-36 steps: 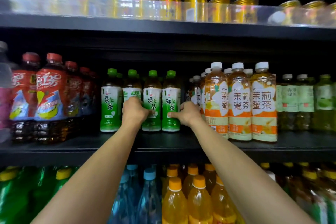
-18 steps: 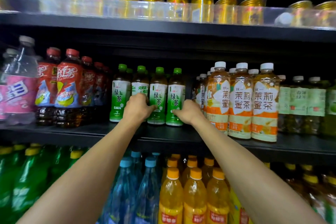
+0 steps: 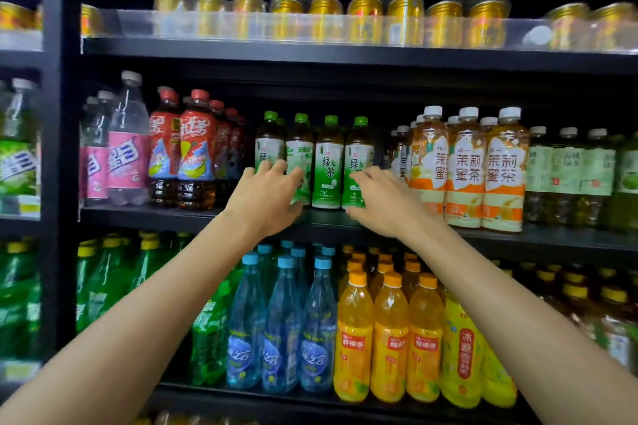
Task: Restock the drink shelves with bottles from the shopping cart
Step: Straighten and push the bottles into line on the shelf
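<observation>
A black metal shelving unit fills the view, its flat boards running from 9 to 3 o'clock. Two bare forearms rise from 7 and 5 o'clock towards the centre.

At 12 o'clock, a row of shiny gold cans sits behind a clear plastic rail. At 6 o'clock stand slim, transparent blue-capped water bottles, with smooth orange juice bottles beside them at 5 o'clock and green soda bottles at 8 o'clock.

On the middle shelf, tall jasmine tea bottles with white caps and orange-and-cream labels stand at 3 o'clock. Red-labelled tea bottles and clear, pink-labelled bottles stand at 9 o'clock.

At the centre, between those groups, four green tea bottles stand upright in a front row. They are dark plastic with green caps and glossy green-and-white wrappers.

The left hand is released. Its fingers are spread and only lightly bent, lying against the labels of the two bottles on the 9 o'clock side.

The right hand is also loose, with nearly straight fingertips touching the label of the bottle on the 3 o'clock side.
</observation>
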